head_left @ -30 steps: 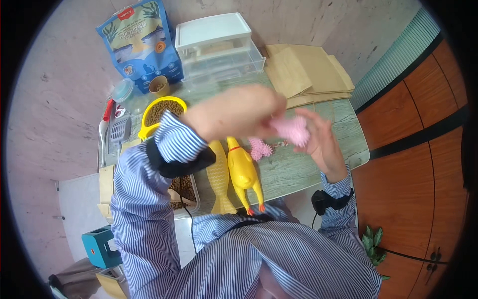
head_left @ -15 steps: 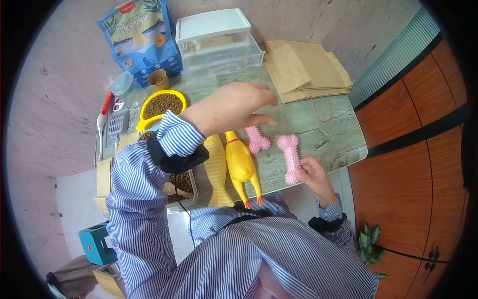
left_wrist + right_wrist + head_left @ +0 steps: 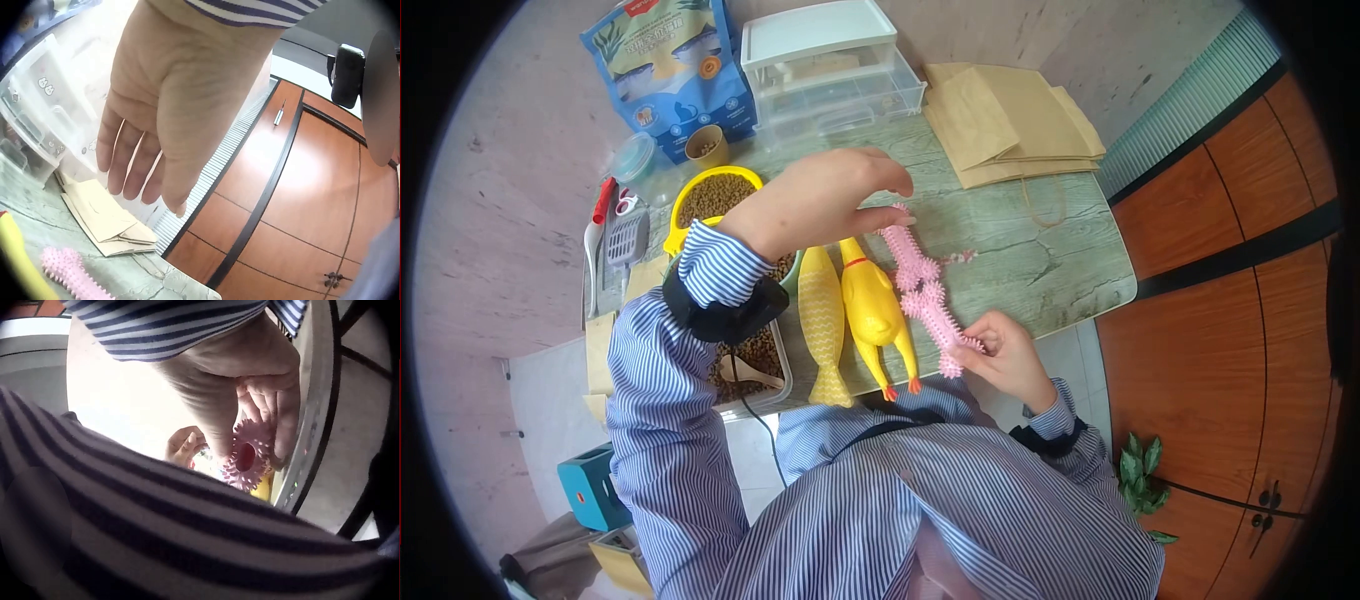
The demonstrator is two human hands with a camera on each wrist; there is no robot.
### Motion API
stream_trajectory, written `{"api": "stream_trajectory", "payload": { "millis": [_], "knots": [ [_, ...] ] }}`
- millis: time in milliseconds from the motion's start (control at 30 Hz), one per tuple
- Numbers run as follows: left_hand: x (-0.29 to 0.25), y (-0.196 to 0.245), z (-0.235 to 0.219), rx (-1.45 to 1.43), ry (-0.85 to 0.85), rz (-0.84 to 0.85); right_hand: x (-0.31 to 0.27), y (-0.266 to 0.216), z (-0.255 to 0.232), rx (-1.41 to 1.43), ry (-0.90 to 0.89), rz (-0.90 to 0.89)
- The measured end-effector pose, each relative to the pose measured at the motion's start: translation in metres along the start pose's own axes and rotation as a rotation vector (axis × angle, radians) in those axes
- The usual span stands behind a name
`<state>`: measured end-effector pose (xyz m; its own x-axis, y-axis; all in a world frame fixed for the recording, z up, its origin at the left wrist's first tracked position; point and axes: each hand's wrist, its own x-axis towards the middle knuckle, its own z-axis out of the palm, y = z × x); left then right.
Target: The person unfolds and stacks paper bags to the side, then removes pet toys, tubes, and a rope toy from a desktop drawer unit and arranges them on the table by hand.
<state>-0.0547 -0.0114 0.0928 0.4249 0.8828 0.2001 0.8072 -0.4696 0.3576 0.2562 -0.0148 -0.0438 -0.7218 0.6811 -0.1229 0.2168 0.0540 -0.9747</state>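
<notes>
Two knobbly pink bone-shaped toys lie end to end in the head view. My right hand (image 3: 1007, 362) pinches the near end of the closer toy (image 3: 938, 322), which is also seen end-on in the right wrist view (image 3: 253, 434). Over the far end of the other toy (image 3: 908, 256) hovers my left hand (image 3: 825, 198), its fingers loosely bent and holding nothing; its bare palm shows in the left wrist view (image 3: 172, 106). Left of the pink toys lie a yellow rubber chicken (image 3: 872, 312) and a yellow fish-shaped toy (image 3: 821, 315).
Kibble fills a yellow bowl (image 3: 718, 198) and a tub with a scoop (image 3: 750, 372). Behind stand a blue food bag (image 3: 668, 80), a paper cup (image 3: 707, 148) and clear drawers (image 3: 830, 85). Brown paper bags (image 3: 1010, 125) lie back right; a grey litter scoop (image 3: 626, 240) lies left.
The right hand has brought its pink toy leftward, up to the near end of the other one. The left hand has shifted slightly left, still empty. The head view has shifted a little.
</notes>
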Motion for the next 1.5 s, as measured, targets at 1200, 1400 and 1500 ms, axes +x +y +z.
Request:
{"api": "stream_trajectory", "payload": {
  "millis": [1200,1400,1500],
  "knots": [
    [0.023,-0.086,-0.032,0.457,0.37,-0.346,0.05,-0.044,-0.037,-0.407,0.044,-0.102],
    [0.037,-0.116,-0.034,0.572,0.586,-0.241,0.061,-0.055,-0.04,-0.379,-0.007,-0.13],
    [0.041,-0.137,-0.035,0.573,0.614,-0.296,0.079,-0.072,-0.049,-0.4,-0.051,-0.128]
  ]
}}
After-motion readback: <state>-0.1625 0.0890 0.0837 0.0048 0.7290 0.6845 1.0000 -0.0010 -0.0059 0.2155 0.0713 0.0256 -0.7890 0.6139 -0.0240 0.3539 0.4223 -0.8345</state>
